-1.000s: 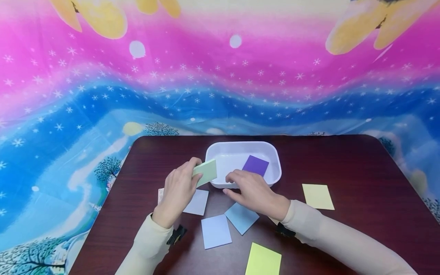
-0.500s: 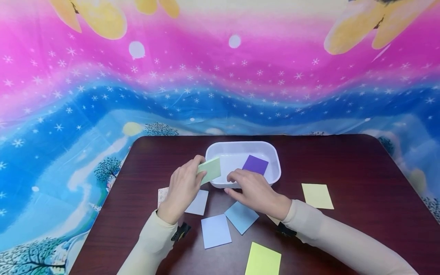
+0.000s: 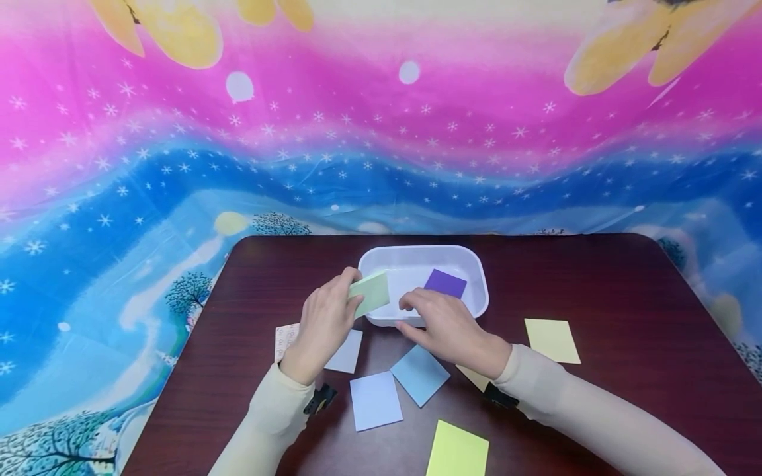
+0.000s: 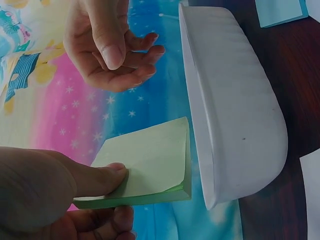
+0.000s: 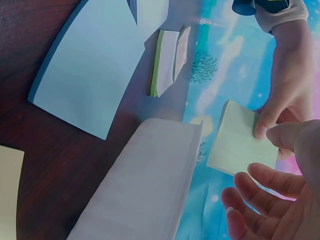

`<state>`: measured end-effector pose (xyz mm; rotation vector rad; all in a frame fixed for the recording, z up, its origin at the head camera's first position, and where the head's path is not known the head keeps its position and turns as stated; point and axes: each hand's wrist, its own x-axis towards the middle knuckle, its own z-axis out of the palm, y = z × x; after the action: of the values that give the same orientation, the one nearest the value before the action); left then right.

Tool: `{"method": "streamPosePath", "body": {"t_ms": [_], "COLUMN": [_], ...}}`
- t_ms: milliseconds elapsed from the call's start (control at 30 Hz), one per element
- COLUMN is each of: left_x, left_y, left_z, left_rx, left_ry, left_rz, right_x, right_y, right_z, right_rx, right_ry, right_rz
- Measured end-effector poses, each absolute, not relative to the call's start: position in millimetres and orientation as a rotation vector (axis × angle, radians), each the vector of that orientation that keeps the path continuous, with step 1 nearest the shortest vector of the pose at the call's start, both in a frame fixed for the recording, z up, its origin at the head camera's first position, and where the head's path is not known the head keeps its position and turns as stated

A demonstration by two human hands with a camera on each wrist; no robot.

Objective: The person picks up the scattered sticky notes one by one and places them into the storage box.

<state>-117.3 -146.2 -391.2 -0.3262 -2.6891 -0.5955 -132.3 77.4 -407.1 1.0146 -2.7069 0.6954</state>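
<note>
My left hand pinches a pale green sticky note pad between thumb and fingers, tilted over the left part of a white plastic tub. In the left wrist view the thumb lies flat on the top sheet of the pad, the fingers beneath. Near the tub's front rim hovers my right hand, its fingers loosely bent and holding nothing. The right wrist view has these fingers apart from or just in front of the green pad; contact is unclear. Inside the tub lies a purple pad, partly hidden.
In front of the tub lie a lavender pad, a blue pad and a yellow-green pad. A pale yellow pad sits at right. Left, a whitish pad and a patterned pad are half covered by my arm.
My left hand has carried the green pad a little to the right, further over the tub. My right hand has hardly moved, shifting slightly right.
</note>
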Motion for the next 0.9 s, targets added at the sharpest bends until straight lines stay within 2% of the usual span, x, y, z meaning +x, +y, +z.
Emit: {"method": "streamPosePath", "body": {"t_ms": [900], "left_x": [-134], "left_y": [-139], "left_z": [-397], "left_rx": [-0.33], "left_ry": [-2.751], "left_rz": [-0.603], "right_x": [-136], "right_y": [84], "right_z": [-408], "right_rx": [0.979], "right_ry": [-2.68], "right_rz": [0.691]}}
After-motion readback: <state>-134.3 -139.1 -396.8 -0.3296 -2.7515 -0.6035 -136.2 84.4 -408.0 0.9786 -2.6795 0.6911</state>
